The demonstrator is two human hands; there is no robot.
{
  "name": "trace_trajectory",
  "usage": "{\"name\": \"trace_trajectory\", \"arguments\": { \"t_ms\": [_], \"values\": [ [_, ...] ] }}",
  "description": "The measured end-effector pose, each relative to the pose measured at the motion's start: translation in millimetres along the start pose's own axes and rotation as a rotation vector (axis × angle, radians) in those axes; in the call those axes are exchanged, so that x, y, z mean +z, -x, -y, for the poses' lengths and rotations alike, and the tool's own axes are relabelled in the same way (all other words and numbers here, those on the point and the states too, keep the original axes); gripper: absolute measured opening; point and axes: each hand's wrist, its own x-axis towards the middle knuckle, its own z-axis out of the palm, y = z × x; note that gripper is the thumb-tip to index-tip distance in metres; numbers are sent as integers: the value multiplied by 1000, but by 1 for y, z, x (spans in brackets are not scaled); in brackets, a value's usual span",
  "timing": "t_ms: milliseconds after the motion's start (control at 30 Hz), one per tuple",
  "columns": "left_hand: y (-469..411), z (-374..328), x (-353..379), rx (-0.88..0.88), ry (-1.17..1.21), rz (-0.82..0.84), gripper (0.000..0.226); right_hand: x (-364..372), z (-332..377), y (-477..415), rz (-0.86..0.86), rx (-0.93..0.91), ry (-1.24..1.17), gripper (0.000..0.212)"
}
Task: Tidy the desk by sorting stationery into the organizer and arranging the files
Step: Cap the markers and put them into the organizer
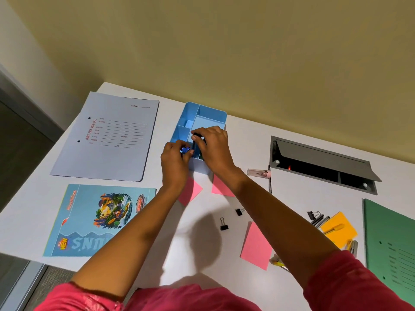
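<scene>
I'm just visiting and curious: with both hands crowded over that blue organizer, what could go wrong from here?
1. The left hand pinches small blue bits at the blue organizer's near rim; they might drop outside.
2. The right hand holds a dark object over a narrow slot and could miss it.
3. The forearms cross above pink sticky notes and black binder clips, which a sleeve might sweep away.

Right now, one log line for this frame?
left hand: small blue items | right hand: black object | both over light-blue plastic organizer | black binder clips loose on white desk
</scene>
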Motion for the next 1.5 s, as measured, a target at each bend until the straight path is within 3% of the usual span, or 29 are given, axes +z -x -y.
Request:
{"name": "trace_trajectory", "arguments": {
  "t_ms": [233, 367, 467, 567, 700, 833, 1133, 1267, 1500],
  "values": [
    [-15, -2, -4, -12, -7, 17, 27, 2, 4, -4, 74, -151, 172, 24],
    [-19, -3, -3, -5, -12, 34, 30, 3, 4, -3, 41, -143, 129, 17],
    [-22, -3, -3, -3, -5, 37, 29, -2, -2, 6, 11, -103, 79, 25],
    [-24, -1, -3, 32, -34, 46, 29, -13, -15, 24, -79, -70, 37, 26],
    [-18, 1, -3, 8, 35, 80, 49, -29, -44, 61, -181, 89, -8, 25],
    [-5, 6, -3, -40, 81, 84, 58, -45, -85, 113, -424, 144, 17, 19],
    [24, 7, 3, 12, -31, 103, 55, -86, -184, 213, -534, 823, 138, 23],
    [29, 1, 1, -6, -38, 125, 55, -103, -205, 232, -465, 1189, 200, 33],
    [31, -9, -8, -2, -57, 167, 57, -111, -214, 238, -308, 1303, 247, 34]
  ]
}}
